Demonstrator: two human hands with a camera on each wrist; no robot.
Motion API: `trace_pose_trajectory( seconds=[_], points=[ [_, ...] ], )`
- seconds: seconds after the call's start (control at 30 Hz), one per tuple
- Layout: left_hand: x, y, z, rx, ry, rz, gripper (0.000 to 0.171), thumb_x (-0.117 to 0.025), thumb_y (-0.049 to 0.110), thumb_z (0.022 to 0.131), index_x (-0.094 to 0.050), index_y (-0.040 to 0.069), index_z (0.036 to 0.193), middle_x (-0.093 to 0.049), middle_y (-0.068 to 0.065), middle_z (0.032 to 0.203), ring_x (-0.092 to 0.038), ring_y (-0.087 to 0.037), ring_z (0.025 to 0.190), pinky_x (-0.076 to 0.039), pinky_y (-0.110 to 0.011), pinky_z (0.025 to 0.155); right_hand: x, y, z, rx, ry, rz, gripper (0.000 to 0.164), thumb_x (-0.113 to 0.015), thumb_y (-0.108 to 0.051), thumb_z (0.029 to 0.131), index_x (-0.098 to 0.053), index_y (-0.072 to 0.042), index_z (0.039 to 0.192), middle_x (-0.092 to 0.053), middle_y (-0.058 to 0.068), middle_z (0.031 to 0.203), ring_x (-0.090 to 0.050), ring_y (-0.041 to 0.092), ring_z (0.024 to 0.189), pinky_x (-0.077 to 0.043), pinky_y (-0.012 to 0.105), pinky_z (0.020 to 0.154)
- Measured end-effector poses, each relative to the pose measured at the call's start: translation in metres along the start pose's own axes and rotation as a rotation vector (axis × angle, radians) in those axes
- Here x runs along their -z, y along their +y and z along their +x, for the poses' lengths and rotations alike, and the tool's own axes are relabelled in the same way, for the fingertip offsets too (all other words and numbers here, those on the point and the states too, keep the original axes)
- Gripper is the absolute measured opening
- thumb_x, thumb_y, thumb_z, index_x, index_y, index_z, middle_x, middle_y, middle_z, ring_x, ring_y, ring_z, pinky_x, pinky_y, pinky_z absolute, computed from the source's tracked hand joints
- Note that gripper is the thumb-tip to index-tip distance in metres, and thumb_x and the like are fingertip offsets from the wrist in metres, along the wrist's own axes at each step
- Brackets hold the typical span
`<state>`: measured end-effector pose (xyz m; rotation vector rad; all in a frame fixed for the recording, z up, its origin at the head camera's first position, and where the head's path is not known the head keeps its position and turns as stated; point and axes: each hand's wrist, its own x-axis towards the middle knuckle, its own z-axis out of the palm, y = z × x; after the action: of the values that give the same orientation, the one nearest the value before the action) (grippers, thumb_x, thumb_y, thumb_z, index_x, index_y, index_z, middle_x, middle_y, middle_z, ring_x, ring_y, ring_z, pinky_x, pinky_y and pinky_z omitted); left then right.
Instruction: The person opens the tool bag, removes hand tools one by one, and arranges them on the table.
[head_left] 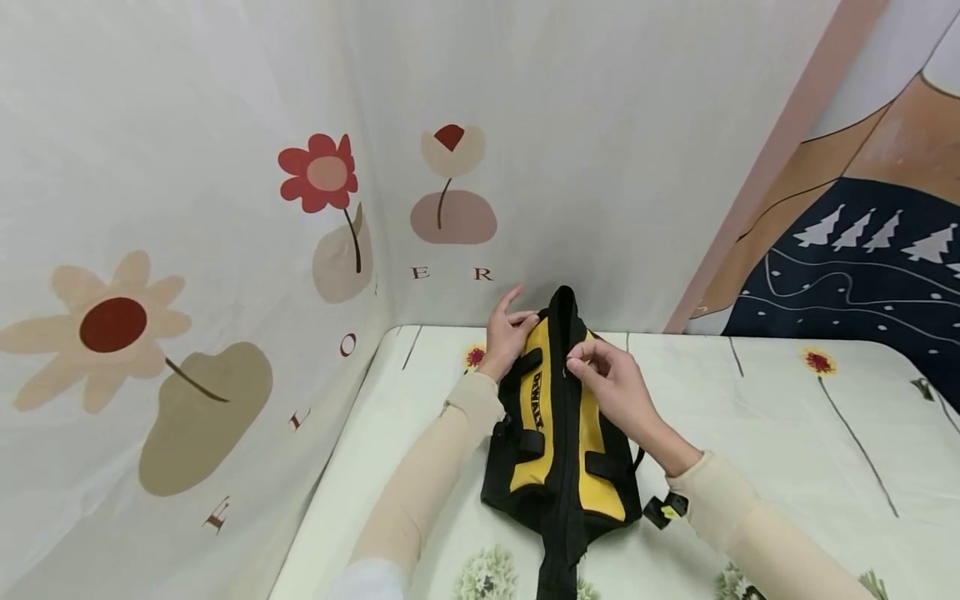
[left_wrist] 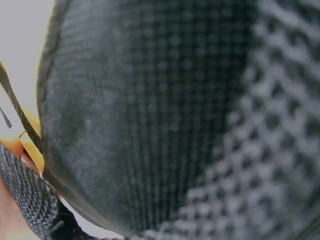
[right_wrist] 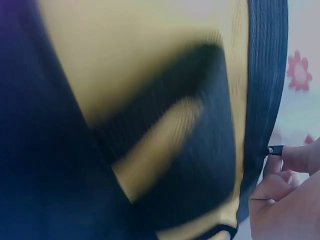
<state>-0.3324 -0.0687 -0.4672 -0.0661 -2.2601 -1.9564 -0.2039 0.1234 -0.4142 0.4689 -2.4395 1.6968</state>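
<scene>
A black and yellow DEWALT tool bag (head_left: 592, 425) lies lengthwise, a black zipper strip running along its top. My left hand (head_left: 508, 337) holds the bag's far left corner, one finger pointing up and away from the fabric. With thumb and forefinger, my right hand (head_left: 618, 387) pinches the small zipper pull (right_wrist: 275, 150) near the far end. Beyond that hand, the black band (head_left: 564, 300) at the far end stands up in a loop. Black fabric fills most of the left wrist view, hiding most of the left hand.
The bag rests on a flower-printed cloth (head_left: 765, 417) over the table. Behind and to the left hang pale printed curtains (head_left: 600, 167). A black strap buckle (head_left: 663, 508) lies by the right wrist, and a black tail (head_left: 558, 567) extends from the bag's near end.
</scene>
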Motion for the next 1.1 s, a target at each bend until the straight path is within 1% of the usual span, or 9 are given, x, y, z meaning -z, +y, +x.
trace_pose_trajectory(
  seconds=[0.1, 0.2, 0.43, 0.6, 0.7, 0.83, 0.9, 0.97, 1.1],
  points=[
    [0.0, 0.0, 0.003, 0.002, 0.007, -0.011, 0.064, -0.071, 0.004, 0.108, -0.05, 0.018, 0.167, -0.081, -0.016, 0.126, -0.076, -0.031, 0.122, -0.059, -0.043, 0.106, 0.0, -0.01, -0.019, -0.011, -0.055, 0.026, 0.007, -0.07, -0.005, 0.109, -0.072, 0.001, 0.108, -0.07, 0.009, 0.097, -0.061, 0.017, 0.081, -0.049, 0.026, 0.074],
    [0.001, 0.002, 0.005, -0.008, 0.011, -0.03, 0.063, -0.07, 0.002, 0.108, -0.051, 0.017, 0.166, -0.08, -0.017, 0.126, -0.075, -0.032, 0.122, -0.059, -0.043, 0.106, 0.0, -0.02, -0.04, -0.042, -0.096, 0.041, 0.006, -0.07, -0.005, 0.109, -0.072, 0.0, 0.105, -0.07, 0.008, 0.096, -0.062, 0.021, 0.082, -0.05, 0.027, 0.074],
    [0.004, 0.001, 0.007, -0.013, -0.002, -0.068, 0.064, -0.069, 0.001, 0.108, -0.051, 0.017, 0.167, -0.08, -0.018, 0.127, -0.075, -0.033, 0.122, -0.06, -0.042, 0.103, -0.001, -0.036, -0.09, -0.242, -0.179, 0.182, 0.007, -0.072, -0.006, 0.107, -0.07, 0.001, 0.107, -0.068, 0.008, 0.096, -0.058, 0.016, 0.079, -0.05, 0.026, 0.071],
    [0.005, -0.003, 0.007, 0.009, 0.0, -0.087, 0.064, -0.07, 0.003, 0.108, -0.052, 0.019, 0.166, -0.08, -0.017, 0.127, -0.076, -0.032, 0.121, -0.061, -0.039, 0.101, -0.003, -0.043, -0.118, -0.346, -0.252, 0.252, 0.012, -0.071, -0.008, 0.108, -0.068, 0.003, 0.112, -0.067, 0.009, 0.099, -0.061, 0.017, 0.081, -0.054, 0.029, 0.076],
    [0.005, -0.006, 0.008, 0.024, 0.004, -0.103, 0.063, -0.07, 0.002, 0.108, -0.052, 0.019, 0.166, -0.08, -0.017, 0.127, -0.076, -0.031, 0.121, -0.061, -0.039, 0.1, -0.004, -0.043, -0.132, -0.393, -0.276, 0.283, 0.014, -0.07, -0.01, 0.109, -0.068, 0.003, 0.113, -0.065, 0.006, 0.096, -0.058, 0.015, 0.077, -0.05, 0.029, 0.072],
    [0.004, -0.007, 0.009, 0.036, 0.004, -0.121, 0.064, -0.07, 0.001, 0.107, -0.052, 0.019, 0.166, -0.079, -0.018, 0.128, -0.076, -0.031, 0.121, -0.061, -0.038, 0.101, -0.004, -0.04, -0.151, -0.367, -0.363, 0.362, 0.018, -0.068, -0.01, 0.11, -0.067, 0.007, 0.114, -0.064, 0.001, 0.092, -0.057, 0.011, 0.074, -0.05, 0.026, 0.068],
    [0.003, -0.007, 0.01, 0.036, 0.001, -0.126, 0.064, -0.07, 0.0, 0.107, -0.053, 0.018, 0.166, -0.079, -0.019, 0.128, -0.076, -0.032, 0.122, -0.061, -0.037, 0.1, -0.003, -0.038, -0.157, -0.34, -0.397, 0.408, 0.02, -0.067, -0.011, 0.111, -0.067, 0.009, 0.114, -0.065, -0.001, 0.093, -0.06, 0.01, 0.078, -0.054, 0.025, 0.071],
    [0.003, -0.006, 0.011, 0.033, -0.002, -0.131, 0.064, -0.07, 0.0, 0.107, -0.053, 0.017, 0.165, -0.079, -0.02, 0.128, -0.076, -0.031, 0.122, -0.061, -0.036, 0.101, -0.001, -0.036, -0.161, -0.303, -0.41, 0.432, 0.02, -0.066, -0.011, 0.111, -0.066, 0.009, 0.114, -0.067, -0.003, 0.097, -0.063, 0.011, 0.084, -0.057, 0.026, 0.073],
    [0.003, -0.005, 0.01, 0.037, -0.011, -0.128, 0.063, -0.07, 0.0, 0.107, -0.054, 0.018, 0.165, -0.079, -0.019, 0.128, -0.075, -0.031, 0.123, -0.061, -0.035, 0.101, 0.004, -0.032, -0.161, -0.29, -0.402, 0.456, 0.021, -0.065, -0.01, 0.112, -0.066, 0.011, 0.116, -0.069, -0.004, 0.1, -0.065, 0.012, 0.088, -0.058, 0.027, 0.076]
  ],
)
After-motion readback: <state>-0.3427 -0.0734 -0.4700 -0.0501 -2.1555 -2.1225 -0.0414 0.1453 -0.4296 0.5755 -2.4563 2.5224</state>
